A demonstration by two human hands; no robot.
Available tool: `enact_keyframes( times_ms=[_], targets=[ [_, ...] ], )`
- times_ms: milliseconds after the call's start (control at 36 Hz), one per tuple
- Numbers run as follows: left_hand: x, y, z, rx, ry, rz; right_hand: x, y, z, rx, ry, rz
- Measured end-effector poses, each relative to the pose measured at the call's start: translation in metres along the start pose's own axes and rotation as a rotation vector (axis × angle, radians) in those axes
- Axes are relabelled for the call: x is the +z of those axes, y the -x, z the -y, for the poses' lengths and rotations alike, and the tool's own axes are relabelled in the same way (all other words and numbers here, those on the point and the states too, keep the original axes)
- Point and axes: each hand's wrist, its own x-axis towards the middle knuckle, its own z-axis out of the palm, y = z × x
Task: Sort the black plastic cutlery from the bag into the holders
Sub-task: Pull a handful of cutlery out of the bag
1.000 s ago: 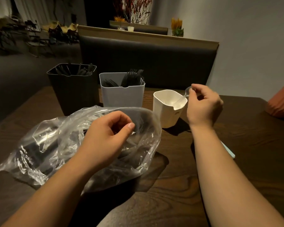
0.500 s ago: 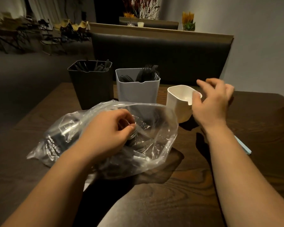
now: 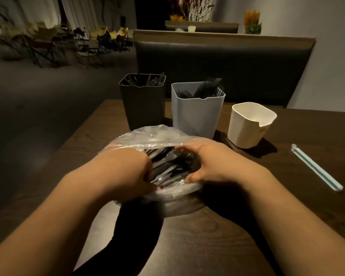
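A clear plastic bag (image 3: pixel 147 134) holding black cutlery (image 3: pixel 167 164) lies on the dark wooden table (image 3: pixel 207 246) in front of me. My left hand (image 3: pixel 131 172) grips the near left rim of the bag's mouth. My right hand (image 3: pixel 213 164) is inside the mouth on the right, with fingers and thumb spread in a curve over the cutlery and plastic draped over its back. Behind the bag stand three holders. The black holder (image 3: pixel 141 104) and the grey holder (image 3: pixel 195 114) both hold black cutlery. No cutlery shows above the rim of the white holder (image 3: pixel 247 128).
A pale teal stick (image 3: pixel 317 168) lies on the table at the right. A dark padded bench back (image 3: pixel 217 66) runs behind the holders. The table's left edge (image 3: pixel 84 128) drops to a dim floor with chairs far off.
My right hand left the white holder and came back down into the bag's mouth. My left hand shifted to the bag's near rim. The view swung left and down.
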Motion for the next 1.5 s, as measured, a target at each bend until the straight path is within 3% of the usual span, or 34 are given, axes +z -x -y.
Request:
enact_keyframes(
  times_ms=[139,306,389,528,722,972,1167,1333,1417,1500],
  targets=[
    [-0.001,0.003,0.0,-0.023,-0.161,0.054,0.005,-0.012,0.002,-0.095,0.13,-0.035],
    [-0.008,0.001,0.005,-0.048,-0.169,0.103,0.004,-0.02,0.011,-0.134,0.127,-0.045],
    [-0.009,-0.002,0.006,-0.026,-0.142,0.043,0.008,-0.024,0.023,-0.155,0.023,-0.041],
    [-0.012,-0.004,0.004,0.033,-0.157,-0.113,0.012,-0.032,0.036,-0.208,0.164,0.06],
    [-0.012,0.001,0.004,0.022,-0.083,0.014,0.013,-0.033,0.048,-0.225,0.27,0.249],
    [-0.019,-0.004,0.003,-0.025,-0.054,0.125,0.003,-0.044,0.08,-0.087,0.318,0.328],
    [-0.025,0.005,0.016,0.067,0.088,-0.023,0.009,-0.044,0.082,-0.128,0.44,0.314],
    [-0.028,0.01,0.014,0.151,0.232,-0.135,0.005,-0.032,0.078,-0.047,0.271,0.226],
    [-0.031,0.011,0.01,0.212,0.292,-0.31,-0.001,-0.02,0.079,-0.022,0.241,0.299],
    [-0.026,0.008,0.008,0.347,0.331,-0.633,-0.011,-0.012,0.073,-0.09,0.24,0.385]
  ],
)
